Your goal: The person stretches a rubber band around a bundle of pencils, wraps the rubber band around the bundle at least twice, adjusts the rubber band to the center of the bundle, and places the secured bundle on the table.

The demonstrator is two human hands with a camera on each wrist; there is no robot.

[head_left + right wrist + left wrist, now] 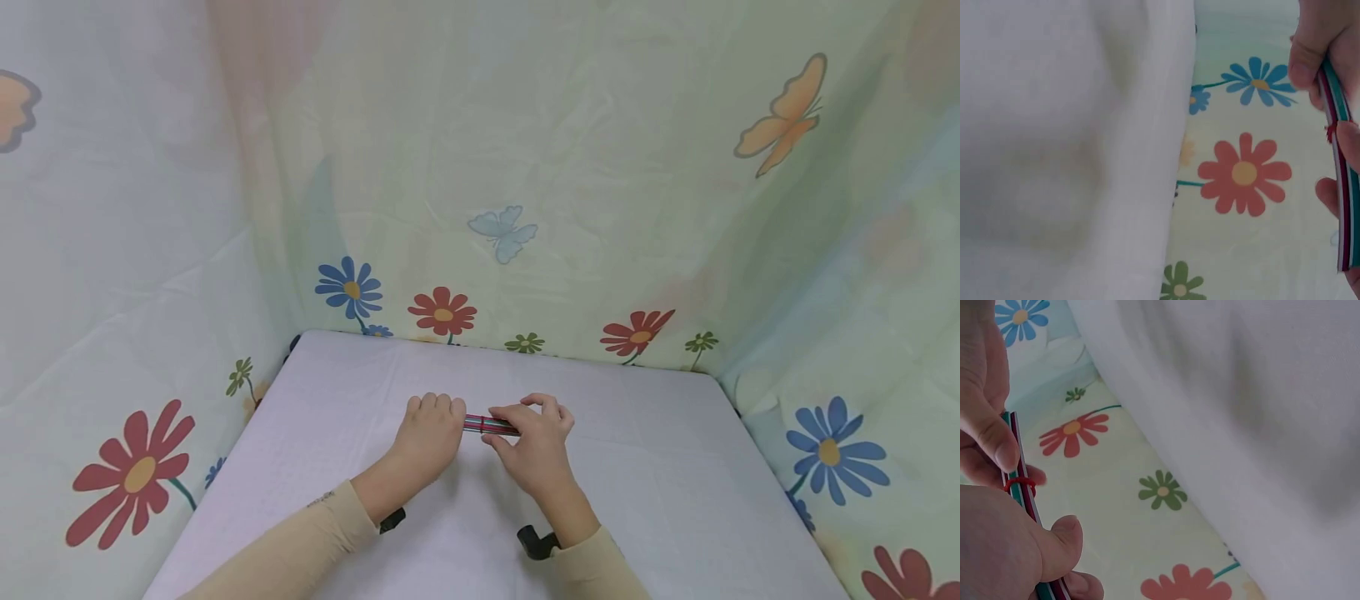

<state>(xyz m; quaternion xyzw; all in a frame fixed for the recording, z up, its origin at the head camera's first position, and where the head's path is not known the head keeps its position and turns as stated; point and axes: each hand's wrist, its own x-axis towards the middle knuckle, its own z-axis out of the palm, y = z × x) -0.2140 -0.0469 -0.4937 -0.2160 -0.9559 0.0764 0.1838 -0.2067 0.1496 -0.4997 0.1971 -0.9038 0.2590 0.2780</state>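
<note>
Over the table, both hands hold a slim bundle of thin teal, maroon and pale sticks [492, 426]. A red band [1020, 482] circles the bundle between the hands. My left hand [427, 437] wraps its fingers round one end. In the right wrist view the left thumb [1305, 67] lies along the sticks above the band [1331, 132]. My right hand [536, 446] pinches the other part between thumb and fingers, close to the band. Its remaining fingers are loosely bent. The bundle's left end is hidden inside the left hand in the head view.
A white cloth covers the table [645, 467]. Curtains [570, 167] printed with flowers and butterflies hang behind it and along both sides. Black wrist mounts [536, 543] show under the beige sleeves [300, 533].
</note>
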